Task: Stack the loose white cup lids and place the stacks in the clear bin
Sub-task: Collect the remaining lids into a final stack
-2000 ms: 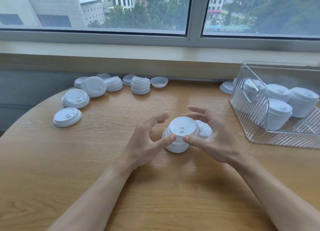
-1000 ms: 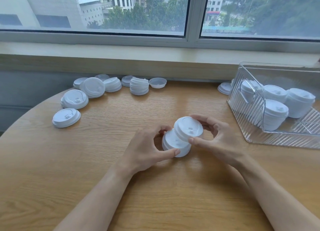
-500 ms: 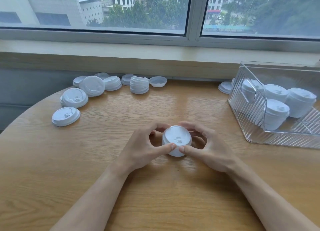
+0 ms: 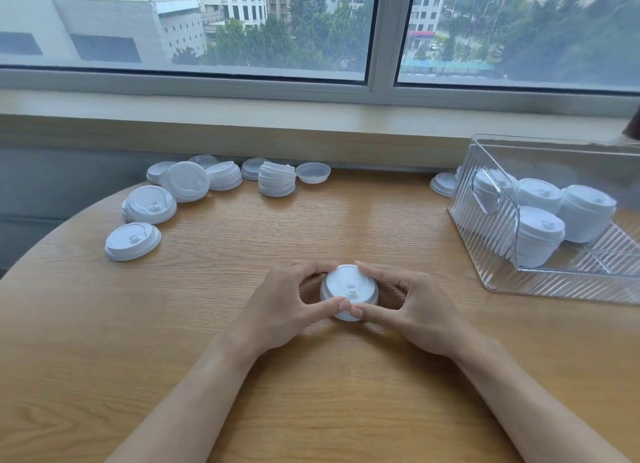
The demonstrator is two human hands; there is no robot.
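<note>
A short stack of white cup lids (image 4: 348, 289) stands on the wooden table (image 4: 242, 376) in front of me. My left hand (image 4: 287, 306) and my right hand (image 4: 412, 306) both grip it from opposite sides, thumbs meeting at its near edge and fingers curled round its far edge. The clear ribbed bin (image 4: 554, 282) stands at the right and holds several taller lid stacks (image 4: 538, 235). Loose lids lie at the back left: a single lid (image 4: 132, 240), a small pile (image 4: 149, 204), a leaning lid (image 4: 185, 181) and a short stack (image 4: 277, 183).
Another lid (image 4: 444, 184) lies behind the bin's left corner. An upturned lid (image 4: 312, 172) sits near the wall. The window sill and wall bound the table's far side; its round edge curves off at the left.
My right hand set the lifted lid down onto the stack. Both hands then closed round the stack, squaring it up a little nearer to me.
</note>
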